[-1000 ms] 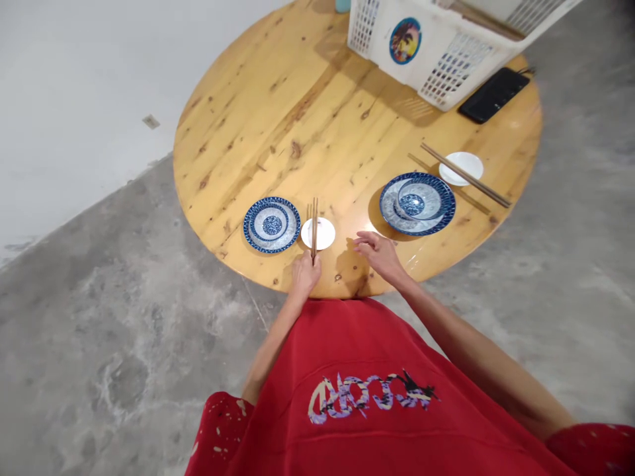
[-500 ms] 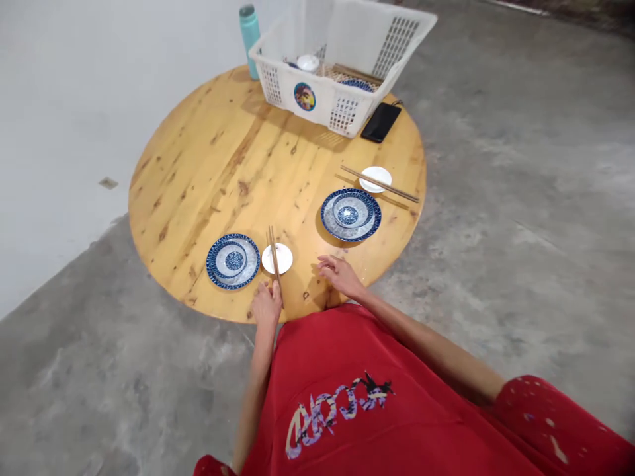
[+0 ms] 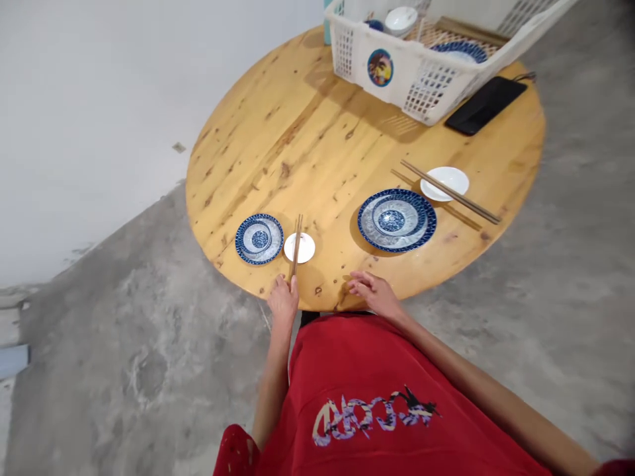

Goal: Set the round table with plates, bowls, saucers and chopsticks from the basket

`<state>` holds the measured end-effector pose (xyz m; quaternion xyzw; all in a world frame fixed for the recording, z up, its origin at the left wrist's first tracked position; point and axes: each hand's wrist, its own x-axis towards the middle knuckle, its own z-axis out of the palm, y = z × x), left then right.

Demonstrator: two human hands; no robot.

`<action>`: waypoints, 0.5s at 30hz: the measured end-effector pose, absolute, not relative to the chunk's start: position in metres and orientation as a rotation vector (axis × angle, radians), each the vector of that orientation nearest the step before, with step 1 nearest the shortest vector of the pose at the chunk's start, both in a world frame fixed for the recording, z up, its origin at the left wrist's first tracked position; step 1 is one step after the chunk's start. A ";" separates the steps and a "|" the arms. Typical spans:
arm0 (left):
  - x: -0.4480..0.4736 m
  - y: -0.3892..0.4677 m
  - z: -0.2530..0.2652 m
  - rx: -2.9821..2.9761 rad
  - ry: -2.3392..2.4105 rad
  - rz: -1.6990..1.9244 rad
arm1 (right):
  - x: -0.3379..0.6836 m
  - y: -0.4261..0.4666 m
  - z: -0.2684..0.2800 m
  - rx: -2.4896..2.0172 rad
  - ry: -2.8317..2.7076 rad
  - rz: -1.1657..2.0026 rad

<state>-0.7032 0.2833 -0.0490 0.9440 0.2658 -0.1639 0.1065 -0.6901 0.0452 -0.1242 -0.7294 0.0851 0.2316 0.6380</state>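
My left hand (image 3: pixel 284 297) is at the table's near edge, its thumb and curled fingers at the lower end of a pair of wooden chopsticks (image 3: pixel 297 246). Those chopsticks rest across a small white dish (image 3: pixel 307 248). Left of the dish lies a blue-and-white patterned plate (image 3: pixel 241 241) with a smaller matching dish (image 3: pixel 259 239) on it. My right hand (image 3: pixel 376 291) hovers at the table edge with loosely bent fingers apart, holding nothing. Beyond it is a second blue-rimmed plate (image 3: pixel 430 225), also with a smaller dish (image 3: pixel 391 219) on it.
Farther right, chopsticks (image 3: pixel 471 203) lie across another white dish (image 3: pixel 454 177). A white plastic basket (image 3: pixel 354 49) holding bowls, plates and chopsticks stands at the back of the round wooden table (image 3: pixel 248 145). Beside it lies a black phone (image 3: pixel 486 106); a turquoise bottle (image 3: pixel 327 30) is partly hidden.
The view has turned and come closer to the table. The near chopsticks have swung slightly, their lower end now at my left thumb. My right hand stays near the edge.
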 end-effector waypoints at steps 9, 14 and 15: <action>-0.656 0.265 -0.055 2.979 0.648 -0.215 | -0.707 0.014 -0.133 -1.641 0.209 0.619; -0.614 0.263 -0.048 2.973 0.661 -0.336 | -0.718 0.000 -0.133 -1.694 0.256 0.532; -0.608 0.264 -0.047 2.958 0.671 -0.369 | -0.719 -0.002 -0.132 -1.706 0.269 0.521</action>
